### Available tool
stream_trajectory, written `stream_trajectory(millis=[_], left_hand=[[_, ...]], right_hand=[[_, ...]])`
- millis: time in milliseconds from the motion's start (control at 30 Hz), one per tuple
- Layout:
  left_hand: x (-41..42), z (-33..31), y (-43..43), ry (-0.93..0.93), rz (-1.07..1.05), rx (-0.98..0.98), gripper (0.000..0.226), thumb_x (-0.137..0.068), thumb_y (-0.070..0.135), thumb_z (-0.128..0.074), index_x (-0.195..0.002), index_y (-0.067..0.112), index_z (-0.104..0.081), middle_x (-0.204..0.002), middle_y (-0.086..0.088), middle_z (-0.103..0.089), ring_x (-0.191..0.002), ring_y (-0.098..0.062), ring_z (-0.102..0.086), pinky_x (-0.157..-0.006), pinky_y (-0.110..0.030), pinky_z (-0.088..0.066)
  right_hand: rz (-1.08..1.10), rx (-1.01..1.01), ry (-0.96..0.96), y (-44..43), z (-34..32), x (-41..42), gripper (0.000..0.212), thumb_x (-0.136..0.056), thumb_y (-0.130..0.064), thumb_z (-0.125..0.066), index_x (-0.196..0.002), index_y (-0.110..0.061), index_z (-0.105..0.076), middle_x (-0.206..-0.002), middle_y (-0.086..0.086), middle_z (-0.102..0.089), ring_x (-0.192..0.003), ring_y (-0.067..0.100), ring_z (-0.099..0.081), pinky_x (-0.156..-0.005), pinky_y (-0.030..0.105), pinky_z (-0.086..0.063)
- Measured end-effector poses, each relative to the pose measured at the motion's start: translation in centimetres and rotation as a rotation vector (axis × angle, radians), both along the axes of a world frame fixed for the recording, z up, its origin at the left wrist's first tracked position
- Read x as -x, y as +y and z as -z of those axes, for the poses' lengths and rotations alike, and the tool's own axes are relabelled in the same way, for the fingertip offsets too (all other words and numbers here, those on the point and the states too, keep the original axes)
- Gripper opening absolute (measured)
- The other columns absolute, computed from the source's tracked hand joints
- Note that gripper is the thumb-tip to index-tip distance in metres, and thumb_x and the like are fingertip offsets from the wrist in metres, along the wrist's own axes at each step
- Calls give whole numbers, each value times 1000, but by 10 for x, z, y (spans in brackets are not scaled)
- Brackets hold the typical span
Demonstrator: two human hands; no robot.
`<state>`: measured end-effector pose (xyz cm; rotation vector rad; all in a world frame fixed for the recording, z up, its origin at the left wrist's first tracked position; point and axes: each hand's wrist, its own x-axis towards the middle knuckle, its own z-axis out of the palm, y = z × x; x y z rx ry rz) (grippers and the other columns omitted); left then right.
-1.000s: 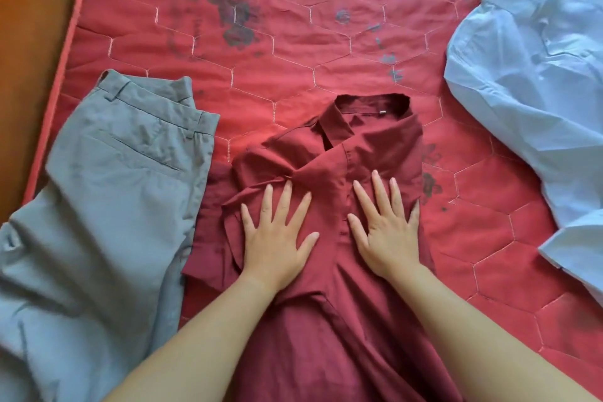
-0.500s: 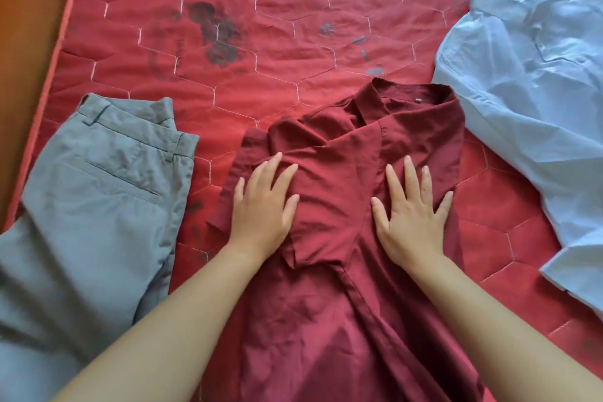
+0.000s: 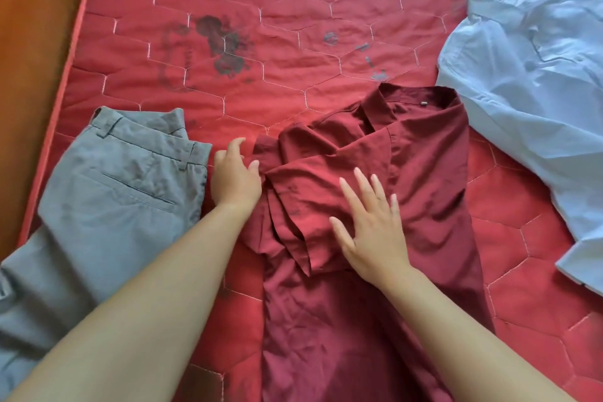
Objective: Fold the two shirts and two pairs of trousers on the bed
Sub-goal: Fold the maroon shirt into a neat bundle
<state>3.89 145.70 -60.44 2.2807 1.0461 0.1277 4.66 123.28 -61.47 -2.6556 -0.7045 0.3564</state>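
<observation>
A maroon shirt [image 3: 408,179] lies collar-up in the middle of the red quilted mattress [image 3: 293,42], with its left side and sleeve laid across the chest. My right hand [image 3: 368,225] presses flat on that folded sleeve, fingers straight and spread. At the shirt's left edge sits my left hand [image 3: 235,173], fingers loosely curved over the mattress and the thumb touching the cloth. Grey trousers [image 3: 114,199] lie waistband-up at the left. A light blue shirt [image 3: 538,91] lies crumpled at the right.
Dark stains [image 3: 225,49] mark the mattress beyond the garments. A brown wooden surface [image 3: 32,59] runs along the mattress's left edge. The trousers run off the frame's lower left, and the blue shirt off its right side.
My left hand slid off the shirt's chest to its left edge. My right hand shifted left onto the folded sleeve. The view moved, so the garments sit further right.
</observation>
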Motion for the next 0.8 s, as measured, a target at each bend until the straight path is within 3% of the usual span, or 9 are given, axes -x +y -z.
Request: stream_trajectory(millis=[67,100,300,400,467,533,600,733,800], left_hand=[[2,-1,2,-5,75,39,37,-89,15,-56,-125,15,-50,-92,-2,-60,-100,-28,-56,-88,-37,-42],[7,-1,3,-9,120,8,33,-89,13,-55,-122,14,-52,-93,-4,-61,-99,-29,-56,-86,-38,-42],[48,-7,31,68,75,-318,44,-90,11,-52,-132,11,-40,-122,-17,-46,-106,-39,-51,-83,-48,-43],[48,-9,17,44,278,-408,49,-87,16,-56,-134,11,-42,-130,-14,-44,-116,-34,-45,-94,-45,-39],[43,-8,-5,16,376,-257,45,-90,25,-52,-133,14,-44,-130,-10,-46,-116,-32,-47,-93,-44,-40],[37,-5,-26,88,326,-25,52,-89,42,-53,-131,14,-43,-127,-8,-50,-115,-31,-47,-92,-43,-41],[34,-2,-40,162,260,7,52,-84,47,-59,-122,14,-48,-119,-8,-56,-111,-30,-50,-89,-41,-43],[32,-13,-53,-124,216,55,15,-88,25,-60,-98,14,-56,-96,-2,-65,-92,-25,-58,-75,-33,-42],[26,-30,-55,-289,240,163,5,-89,17,-59,-93,17,-56,-86,7,-64,-83,-14,-59,-71,-20,-42]], right_hand=[[15,50,34,11,7,-1,61,-92,-48,-39,-147,-32,-18,-158,-5,0,-144,17,7,-115,45,0],[38,76,34,13,10,-2,60,-92,-47,-39,-147,-32,-18,-158,-4,0,-144,17,6,-115,46,0],[89,101,38,31,11,6,60,-93,-46,-39,-147,-35,-16,-158,-5,-1,-145,20,6,-113,52,2],[59,32,54,32,5,7,58,-92,-43,-42,-146,-34,-21,-158,-7,-3,-145,19,4,-113,54,-1],[121,-33,6,16,0,0,57,-90,-37,-50,-143,-30,-31,-157,-4,-14,-144,22,-5,-112,54,-9],[222,10,-42,-10,-2,-8,56,-88,-34,-54,-141,-26,-37,-155,-2,-19,-143,24,-12,-111,55,-14],[285,83,-15,-35,0,-14,57,-88,-35,-54,-141,-25,-37,-156,1,-18,-143,26,-12,-111,55,-17],[233,102,16,-61,-1,-12,58,-89,-37,-53,-143,-26,-34,-156,0,-15,-143,25,-11,-112,53,-19],[253,63,-4,-63,-8,-10,58,-89,-36,-54,-143,-27,-34,-156,-2,-16,-143,24,-12,-111,53,-16]])
